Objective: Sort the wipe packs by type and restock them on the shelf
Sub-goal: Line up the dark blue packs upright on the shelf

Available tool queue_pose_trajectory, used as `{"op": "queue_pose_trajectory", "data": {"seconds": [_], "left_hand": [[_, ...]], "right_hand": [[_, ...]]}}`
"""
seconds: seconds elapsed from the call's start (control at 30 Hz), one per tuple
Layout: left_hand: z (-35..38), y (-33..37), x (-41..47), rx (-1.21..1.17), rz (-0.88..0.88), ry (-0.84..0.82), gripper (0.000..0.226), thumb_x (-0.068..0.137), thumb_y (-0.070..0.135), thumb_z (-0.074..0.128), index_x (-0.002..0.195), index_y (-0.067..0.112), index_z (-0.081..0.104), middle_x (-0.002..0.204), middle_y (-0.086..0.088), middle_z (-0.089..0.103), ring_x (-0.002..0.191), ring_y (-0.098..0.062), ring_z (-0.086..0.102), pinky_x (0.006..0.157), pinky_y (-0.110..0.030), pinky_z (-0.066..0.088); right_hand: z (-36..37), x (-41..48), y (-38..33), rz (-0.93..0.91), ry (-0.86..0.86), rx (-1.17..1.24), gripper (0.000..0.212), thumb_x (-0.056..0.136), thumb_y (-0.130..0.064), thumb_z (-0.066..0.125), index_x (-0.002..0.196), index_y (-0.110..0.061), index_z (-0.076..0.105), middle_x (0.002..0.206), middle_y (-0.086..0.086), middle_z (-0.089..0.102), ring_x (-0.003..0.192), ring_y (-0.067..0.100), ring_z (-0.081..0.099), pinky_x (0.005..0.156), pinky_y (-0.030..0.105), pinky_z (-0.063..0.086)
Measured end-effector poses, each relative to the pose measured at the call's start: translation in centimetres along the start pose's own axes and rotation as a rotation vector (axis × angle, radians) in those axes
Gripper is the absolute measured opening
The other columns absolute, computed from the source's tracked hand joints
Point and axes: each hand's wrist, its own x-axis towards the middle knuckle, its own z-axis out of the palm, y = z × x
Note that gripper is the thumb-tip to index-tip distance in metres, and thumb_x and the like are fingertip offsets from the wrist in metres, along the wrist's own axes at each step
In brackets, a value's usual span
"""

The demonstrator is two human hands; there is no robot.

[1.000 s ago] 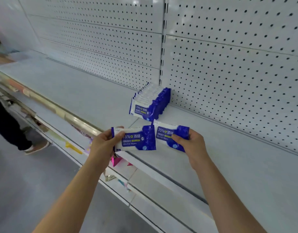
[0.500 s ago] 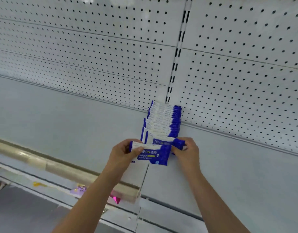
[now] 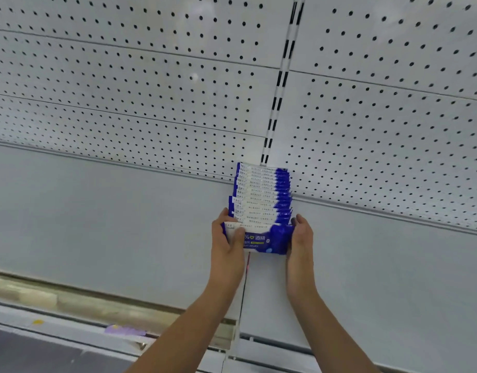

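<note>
A row of several blue-and-white alcohol wipe packs (image 3: 261,192) stands on edge on the white shelf (image 3: 97,224), running back to the pegboard wall. The front pack (image 3: 267,240) faces me at the near end of the row, touching it. My left hand (image 3: 226,246) grips that pack's left end, thumb across its front. My right hand (image 3: 302,243) lies flat against the right end of the front packs with its fingers straight. Which pack my right hand carried earlier is hard to tell within the row.
The white pegboard back wall (image 3: 151,90) rises behind the row, split by a slotted upright (image 3: 280,84). A clear price rail (image 3: 70,300) runs along the shelf's front edge. A purple item (image 3: 124,331) shows on the lower shelf. Bare shelf stretches left and right of the row.
Both hands moved forward to the row. The two packs held apart a second ago now sit at the row's near end, and my right hand went from pinching to flat.
</note>
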Motion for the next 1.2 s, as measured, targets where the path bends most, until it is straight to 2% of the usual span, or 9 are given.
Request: {"op": "queue_pose_trajectory", "data": {"seconds": [0.13,0.23,0.3,0.43,0.53,0.77,0.93,1.1,1.2], "left_hand": [[0.0,-0.2,0.3,-0.020,-0.006,-0.087,0.066,0.090,-0.006,0.056,0.143,0.023,0.030,0.140,0.014,0.048,0.117,0.011,0.054,0.088,-0.011,0.049],[-0.7,-0.2,1.2,0.060,-0.079,-0.182,0.092,0.081,-0.001,0.060,0.155,0.030,0.014,0.147,0.019,0.039,0.121,0.015,0.049,0.086,-0.007,0.047],[-0.8,0.0,1.9,0.103,-0.121,-0.210,0.095,0.088,-0.007,0.060,0.158,0.031,0.009,0.153,0.015,0.035,0.127,0.006,0.048,0.085,-0.007,0.048],[0.0,0.8,2.6,0.098,-0.082,-0.251,0.072,0.093,-0.016,0.050,0.137,0.039,0.040,0.131,0.009,0.061,0.108,-0.001,0.066,0.079,-0.019,0.055],[0.3,0.4,2.8,0.139,-0.043,-0.237,0.064,0.096,-0.014,0.047,0.129,0.041,0.043,0.125,0.012,0.062,0.104,0.003,0.066,0.078,-0.017,0.054],[-0.4,-0.1,3.2,0.246,-0.028,-0.234,0.072,0.093,-0.010,0.057,0.147,0.030,0.032,0.134,0.014,0.055,0.114,0.013,0.056,0.084,-0.009,0.049],[-0.7,-0.1,3.0,0.300,-0.065,-0.196,0.081,0.088,-0.005,0.066,0.151,0.029,0.028,0.133,0.020,0.053,0.114,0.020,0.052,0.083,-0.005,0.047],[-1.3,0.0,2.0,0.327,-0.112,-0.176,0.103,0.070,0.031,0.073,0.158,0.026,0.019,0.156,0.008,0.040,0.140,-0.005,0.041,0.115,-0.037,0.040],[-1.5,0.6,1.0,0.340,-0.124,-0.150,0.098,0.079,0.024,0.075,0.158,0.026,0.017,0.162,0.007,0.029,0.145,-0.008,0.034,0.119,-0.037,0.033]], "right_hand": [[0.8,0.4,0.7,-0.058,-0.151,-0.104,0.100,0.069,-0.022,0.078,0.152,-0.026,0.023,0.143,-0.008,0.050,0.126,0.006,0.055,0.097,0.026,0.052],[1.2,1.2,1.1,-0.065,-0.147,-0.155,0.104,0.067,-0.015,0.084,0.145,-0.045,0.021,0.142,-0.016,0.048,0.128,0.003,0.053,0.104,0.029,0.049],[1.2,2.0,1.1,-0.075,-0.141,-0.178,0.103,0.071,-0.003,0.084,0.147,-0.037,0.024,0.140,-0.015,0.050,0.126,0.002,0.054,0.104,0.029,0.049],[1.3,2.8,0.6,-0.085,-0.143,-0.164,0.092,0.077,0.011,0.074,0.151,-0.022,0.030,0.135,-0.013,0.056,0.120,0.000,0.057,0.097,0.021,0.052],[1.1,2.8,0.7,-0.092,-0.133,-0.164,0.092,0.077,0.005,0.079,0.151,-0.019,0.030,0.139,-0.007,0.054,0.122,-0.002,0.055,0.094,0.015,0.050],[0.3,2.7,0.5,-0.095,-0.159,-0.211,0.094,0.076,-0.013,0.086,0.149,-0.035,0.030,0.138,-0.017,0.054,0.124,0.001,0.056,0.099,0.023,0.050],[-0.2,2.5,0.4,-0.073,-0.159,-0.236,0.091,0.073,-0.019,0.089,0.137,-0.050,0.032,0.134,-0.020,0.056,0.118,-0.003,0.058,0.090,0.013,0.050],[-1.2,2.0,0.4,-0.051,-0.208,-0.251,0.094,0.076,-0.020,0.087,0.146,-0.041,0.028,0.141,-0.021,0.050,0.123,-0.007,0.053,0.090,0.008,0.047],[-2.2,1.7,0.2,-0.006,-0.240,-0.251,0.102,0.077,-0.025,0.085,0.154,-0.033,0.019,0.153,-0.018,0.036,0.124,-0.020,0.042,0.092,0.006,0.043]]}}
